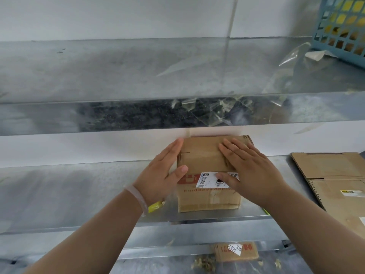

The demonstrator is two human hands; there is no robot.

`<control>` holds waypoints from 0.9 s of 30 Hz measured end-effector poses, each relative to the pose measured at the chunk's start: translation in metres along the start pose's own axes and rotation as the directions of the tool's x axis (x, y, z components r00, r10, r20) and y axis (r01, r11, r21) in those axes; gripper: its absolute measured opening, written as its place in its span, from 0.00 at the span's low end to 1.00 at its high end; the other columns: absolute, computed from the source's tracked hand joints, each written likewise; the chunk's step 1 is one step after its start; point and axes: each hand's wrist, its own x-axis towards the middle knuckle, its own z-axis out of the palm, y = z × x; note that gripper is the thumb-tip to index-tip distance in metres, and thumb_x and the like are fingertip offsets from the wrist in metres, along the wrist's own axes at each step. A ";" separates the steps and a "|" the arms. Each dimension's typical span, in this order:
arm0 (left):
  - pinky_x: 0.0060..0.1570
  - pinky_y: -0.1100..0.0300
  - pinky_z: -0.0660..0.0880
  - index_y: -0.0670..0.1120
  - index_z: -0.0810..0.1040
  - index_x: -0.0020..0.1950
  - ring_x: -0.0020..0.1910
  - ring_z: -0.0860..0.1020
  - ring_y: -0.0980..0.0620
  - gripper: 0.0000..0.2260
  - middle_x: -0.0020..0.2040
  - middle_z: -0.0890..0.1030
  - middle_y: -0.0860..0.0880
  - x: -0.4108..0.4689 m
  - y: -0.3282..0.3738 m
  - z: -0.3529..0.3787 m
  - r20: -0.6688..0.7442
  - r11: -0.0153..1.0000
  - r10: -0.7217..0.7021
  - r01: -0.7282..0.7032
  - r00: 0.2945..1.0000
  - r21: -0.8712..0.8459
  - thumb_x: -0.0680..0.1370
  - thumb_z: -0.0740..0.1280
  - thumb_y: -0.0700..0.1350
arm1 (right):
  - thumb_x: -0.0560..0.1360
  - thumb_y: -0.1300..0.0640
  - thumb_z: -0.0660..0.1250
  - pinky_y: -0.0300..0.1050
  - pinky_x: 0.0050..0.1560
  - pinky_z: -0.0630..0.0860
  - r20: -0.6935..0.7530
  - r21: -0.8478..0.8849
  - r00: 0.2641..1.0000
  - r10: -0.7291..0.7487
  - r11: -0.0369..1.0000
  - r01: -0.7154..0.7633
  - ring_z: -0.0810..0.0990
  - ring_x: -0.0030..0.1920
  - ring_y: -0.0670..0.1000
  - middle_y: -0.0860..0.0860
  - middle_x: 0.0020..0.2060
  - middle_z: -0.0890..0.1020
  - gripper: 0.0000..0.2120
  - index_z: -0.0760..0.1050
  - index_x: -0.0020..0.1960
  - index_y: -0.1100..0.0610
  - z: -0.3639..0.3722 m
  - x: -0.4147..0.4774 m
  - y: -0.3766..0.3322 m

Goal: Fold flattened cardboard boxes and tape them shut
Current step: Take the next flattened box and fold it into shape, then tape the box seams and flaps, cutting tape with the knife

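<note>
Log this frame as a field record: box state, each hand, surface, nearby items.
box: small cardboard box, folded up, top flaps down
surface: metal shelf
left hand: fingers straight, against the box's left side
right hand: flat on the top flaps
label: white label at the top front edge
tape on seam: cannot tell
nearby: flattened cardboard to the right; blue basket on the upper shelf; clear tape scraps on that shelf's edge

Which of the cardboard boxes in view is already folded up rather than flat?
The box pressed by the left hand and right hand stands folded. The cardboard at right and the piece below lie flat.
</note>
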 end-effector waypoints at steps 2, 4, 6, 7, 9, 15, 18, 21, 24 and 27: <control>0.70 0.67 0.56 0.55 0.59 0.76 0.71 0.58 0.66 0.29 0.72 0.61 0.62 -0.021 -0.026 0.000 -0.136 0.989 -0.151 0.149 0.979 -0.021 0.77 0.54 0.64 | 0.75 0.30 0.47 0.49 0.76 0.55 0.005 0.007 1.000 -0.013 1.000 0.013 0.63 0.76 0.49 0.51 0.75 0.67 0.39 0.65 0.76 0.55 0.000 0.000 0.000; 0.66 0.58 0.67 0.58 0.73 0.66 0.63 0.69 0.59 0.24 0.62 0.73 0.61 -0.051 -0.058 0.003 -0.135 0.958 -0.258 0.271 0.957 0.089 0.74 0.57 0.66 | 0.75 0.31 0.48 0.48 0.76 0.55 -0.002 0.011 1.000 -0.016 1.000 0.016 0.63 0.75 0.49 0.51 0.74 0.67 0.39 0.66 0.76 0.56 0.000 0.001 -0.001; 0.56 0.53 0.76 0.58 0.80 0.51 0.55 0.77 0.54 0.20 0.50 0.79 0.60 -0.081 -0.085 0.011 -0.005 0.921 -0.203 0.193 0.979 0.338 0.69 0.60 0.69 | 0.76 0.32 0.50 0.48 0.76 0.57 -0.011 0.019 1.000 -0.019 1.000 0.019 0.65 0.75 0.49 0.52 0.74 0.68 0.38 0.67 0.75 0.57 0.001 0.001 -0.002; 0.53 0.52 0.79 0.58 0.81 0.47 0.55 0.79 0.51 0.19 0.47 0.81 0.60 -0.094 -0.096 0.017 0.061 0.888 -0.171 0.127 0.983 0.441 0.67 0.61 0.68 | 0.76 0.32 0.50 0.48 0.76 0.57 -0.015 0.023 1.000 -0.019 1.000 0.020 0.65 0.75 0.50 0.52 0.74 0.69 0.38 0.67 0.75 0.57 0.001 0.001 -0.001; 0.54 0.50 0.77 0.58 0.80 0.46 0.57 0.80 0.48 0.14 0.45 0.82 0.60 -0.106 -0.107 0.025 0.078 0.855 -0.127 0.069 0.989 0.513 0.67 0.61 0.61 | 0.75 0.31 0.50 0.48 0.76 0.56 -0.017 0.031 1.000 -0.014 0.999 0.015 0.64 0.75 0.49 0.51 0.74 0.68 0.38 0.67 0.75 0.56 0.002 0.001 0.000; 0.46 0.58 0.74 0.49 0.79 0.56 0.45 0.77 0.54 0.16 0.47 0.81 0.54 -0.083 -0.075 0.005 -0.248 0.975 -0.100 0.144 0.964 0.167 0.75 0.60 0.55 | 0.75 0.30 0.50 0.52 0.75 0.62 -0.021 0.060 1.000 0.000 0.998 0.001 0.65 0.75 0.48 0.49 0.74 0.69 0.38 0.67 0.75 0.53 0.001 0.001 0.002; 0.41 0.66 0.70 0.60 0.76 0.52 0.42 0.74 0.64 0.11 0.42 0.78 0.63 -0.068 -0.031 -0.026 -0.381 0.985 -0.174 0.153 0.908 -0.085 0.75 0.58 0.60 | 0.74 0.29 0.51 0.52 0.75 0.62 -0.023 0.064 1.000 -0.001 0.998 0.003 0.65 0.75 0.48 0.48 0.73 0.69 0.38 0.67 0.75 0.52 0.001 0.000 0.002; 0.41 0.68 0.70 0.70 0.74 0.47 0.44 0.76 0.61 0.07 0.45 0.79 0.63 -0.049 0.012 -0.056 -0.430 0.967 -0.202 0.109 0.880 -0.232 0.73 0.58 0.63 | 0.74 0.27 0.49 0.51 0.76 0.59 -0.021 0.069 1.000 0.011 0.998 -0.009 0.63 0.75 0.46 0.47 0.74 0.67 0.39 0.66 0.75 0.51 0.002 0.000 0.000; 0.43 0.64 0.74 0.69 0.78 0.46 0.43 0.79 0.59 0.07 0.43 0.81 0.62 -0.023 0.050 -0.071 -0.359 0.933 -0.185 0.049 0.915 -0.357 0.73 0.61 0.63 | 0.75 0.26 0.45 0.52 0.75 0.60 -0.033 0.085 0.999 0.022 0.996 -0.019 0.64 0.75 0.47 0.47 0.74 0.69 0.40 0.67 0.75 0.51 0.002 0.001 0.000; 0.39 0.61 0.70 0.46 0.82 0.38 0.32 0.75 0.55 0.16 0.31 0.78 0.52 0.008 0.078 -0.070 -0.248 0.904 -0.256 0.140 0.934 -0.405 0.76 0.65 0.57 | 0.76 0.27 0.45 0.54 0.74 0.63 -0.049 0.107 0.999 0.017 0.994 -0.011 0.66 0.74 0.48 0.48 0.72 0.71 0.39 0.69 0.74 0.52 0.003 0.001 0.000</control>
